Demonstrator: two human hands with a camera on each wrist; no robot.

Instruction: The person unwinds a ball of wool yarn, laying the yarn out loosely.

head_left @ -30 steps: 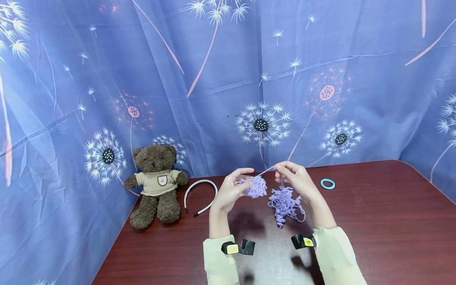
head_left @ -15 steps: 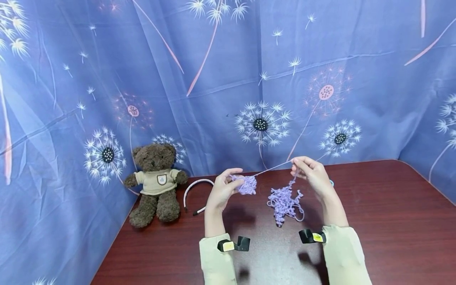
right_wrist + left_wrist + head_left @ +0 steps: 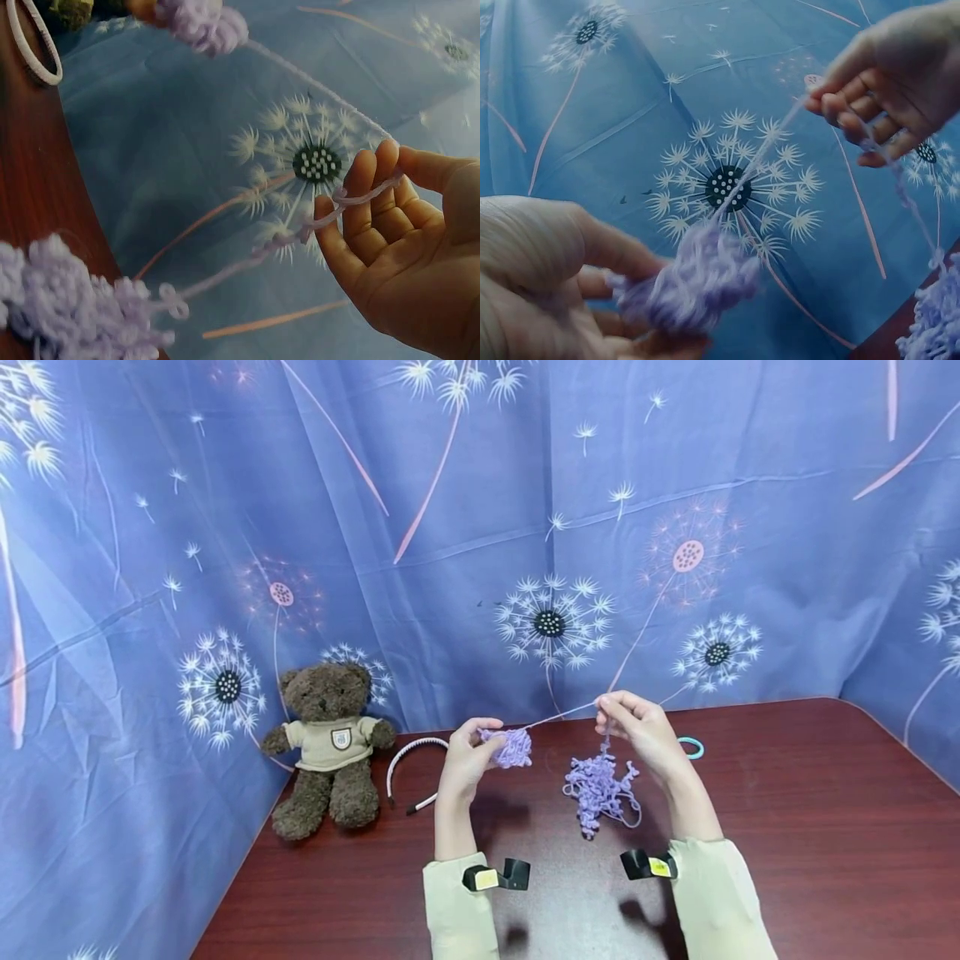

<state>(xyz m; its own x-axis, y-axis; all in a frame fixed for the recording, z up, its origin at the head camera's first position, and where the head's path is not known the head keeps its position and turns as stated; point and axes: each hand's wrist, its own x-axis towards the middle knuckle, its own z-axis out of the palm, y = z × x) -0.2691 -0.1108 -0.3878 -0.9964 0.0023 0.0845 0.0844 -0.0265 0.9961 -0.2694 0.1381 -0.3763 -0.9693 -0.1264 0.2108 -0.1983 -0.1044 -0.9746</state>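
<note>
My left hand [image 3: 463, 766] holds a small wound bundle of lilac yarn [image 3: 513, 748] between thumb and fingers, raised above the table. From that bundle a single strand [image 3: 757, 161] runs taut up to my right hand [image 3: 639, 731], which pinches it between thumb and fingertip. Past the pinch, the strand crosses the right fingers and drops to a loose, tangled heap of lilac yarn [image 3: 597, 787] on the table. In the right wrist view the tangled heap [image 3: 71, 307] sits at lower left, its kinked strand leading to the right palm [image 3: 427, 277].
A brown teddy bear [image 3: 330, 752] in a beige shirt sits at the left of the dark red table [image 3: 825, 843]. Beside it lies a white headband [image 3: 401, 760], partly behind the left hand. A turquoise ring [image 3: 692, 747] lies beyond the right wrist. A blue dandelion-print curtain [image 3: 450, 635] hangs behind.
My hands first drew apart, the right moving right and the left moving left, lengthening the strand. Since then the right hand has come back a little to the left. The heap stayed put.
</note>
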